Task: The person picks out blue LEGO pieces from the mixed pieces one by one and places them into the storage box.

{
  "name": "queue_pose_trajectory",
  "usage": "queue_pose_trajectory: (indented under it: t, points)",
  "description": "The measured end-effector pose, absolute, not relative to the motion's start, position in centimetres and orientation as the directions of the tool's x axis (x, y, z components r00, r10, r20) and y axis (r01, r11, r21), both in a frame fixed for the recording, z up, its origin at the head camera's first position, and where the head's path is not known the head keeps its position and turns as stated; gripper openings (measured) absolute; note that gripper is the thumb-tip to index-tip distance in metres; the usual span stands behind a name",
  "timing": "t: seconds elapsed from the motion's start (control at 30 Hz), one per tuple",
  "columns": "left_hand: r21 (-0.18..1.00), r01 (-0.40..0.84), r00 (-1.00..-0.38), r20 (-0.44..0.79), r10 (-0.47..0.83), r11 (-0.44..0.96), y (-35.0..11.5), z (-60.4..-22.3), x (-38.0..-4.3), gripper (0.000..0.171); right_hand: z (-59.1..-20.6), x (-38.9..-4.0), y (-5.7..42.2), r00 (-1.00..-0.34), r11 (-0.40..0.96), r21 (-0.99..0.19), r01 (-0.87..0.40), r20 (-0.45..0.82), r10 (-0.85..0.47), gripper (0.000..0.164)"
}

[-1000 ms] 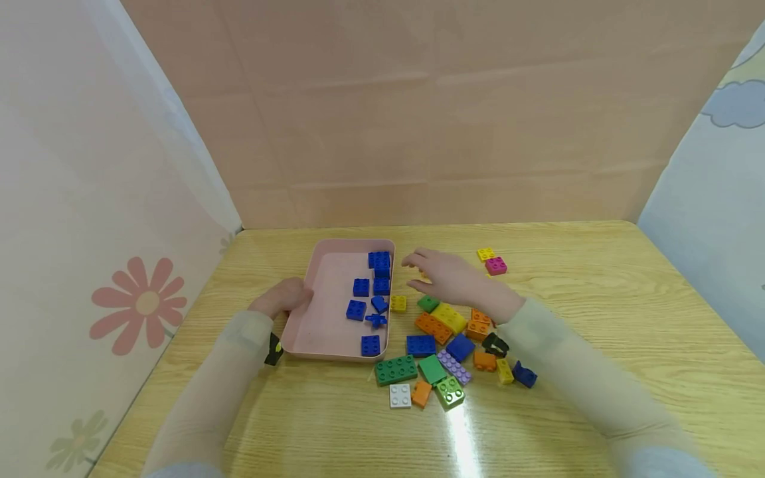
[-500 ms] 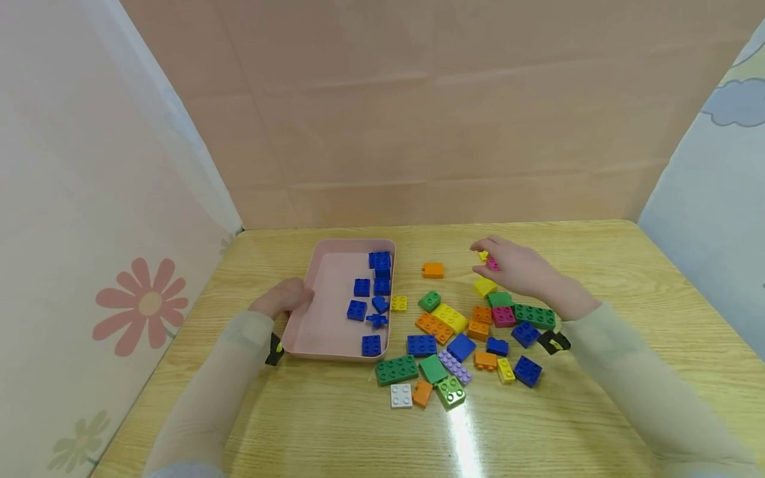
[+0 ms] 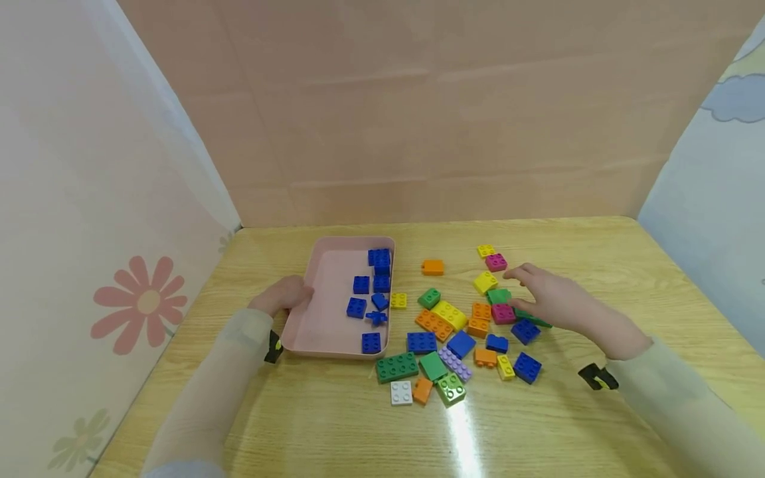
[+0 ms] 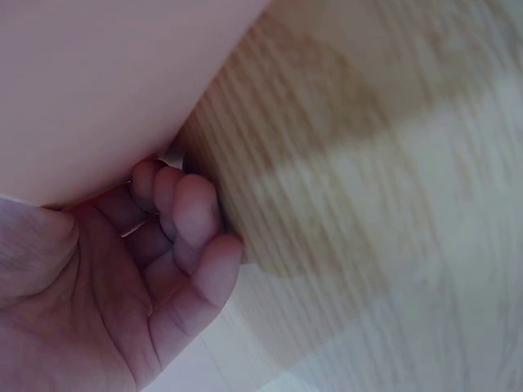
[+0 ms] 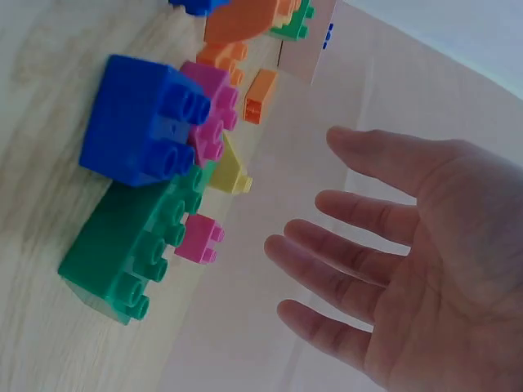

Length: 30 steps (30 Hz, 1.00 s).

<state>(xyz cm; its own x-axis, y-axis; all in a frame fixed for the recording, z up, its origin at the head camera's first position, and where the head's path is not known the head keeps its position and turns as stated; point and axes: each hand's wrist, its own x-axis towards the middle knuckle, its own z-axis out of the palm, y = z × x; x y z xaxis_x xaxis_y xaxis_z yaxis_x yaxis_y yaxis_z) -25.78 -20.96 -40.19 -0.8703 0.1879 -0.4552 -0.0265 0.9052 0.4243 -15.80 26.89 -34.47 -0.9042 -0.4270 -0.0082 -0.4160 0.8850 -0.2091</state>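
My left hand [image 3: 282, 295] grips the left side of a pink tray [image 3: 323, 244], thumb over the rim; in the left wrist view its fingers [image 4: 196, 208] curl beneath the tray's outer wall. Several blue bricks [image 3: 361, 285] lie along the tray's right half. My right hand [image 3: 552, 299] hovers with spread, empty fingers above the right end of the brick pile. Under it, partly covered in the head view, lies a long green brick [image 5: 122, 245]. Beside that are a blue brick [image 5: 135, 122] and a magenta brick [image 3: 503, 313].
Loose bricks are spread to the tray's right: an orange brick [image 3: 433, 267] at the back, a yellow one [image 3: 485, 251] beside a magenta one [image 3: 496, 262], a white one [image 3: 401, 393] nearer the front. A fabric backdrop [image 3: 430, 119] stands behind the wooden table [image 3: 335, 425].
My right hand has moved from beside the tray to the right, past the back magenta brick, and now hovers over the long green brick. The left hand and tray stay put.
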Motion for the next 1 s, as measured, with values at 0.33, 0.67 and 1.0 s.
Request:
queue_pose_trajectory:
  t: [0.33,0.67,1.0]
  points:
    - [0.435,-0.055,-0.871,-0.461,0.169,0.899,-21.0,-40.0,-25.6,0.028,-35.3,-12.9,26.9,-0.865,0.852,-0.188,-0.488,-0.030,-0.501,0.051]
    - [0.444,-0.048,-0.866,-0.465,0.184,0.895,-21.1,-39.7,-25.5,0.024,-36.4,-12.1,27.5,-0.869,0.859,-0.185,-0.477,-0.049,-0.492,0.051]
    - [0.431,-0.053,-0.873,-0.458,0.168,0.901,-21.1,-40.3,-25.8,0.025,-36.9,-11.7,27.8,-0.870,0.858,-0.179,-0.482,-0.016,-0.492,0.048]
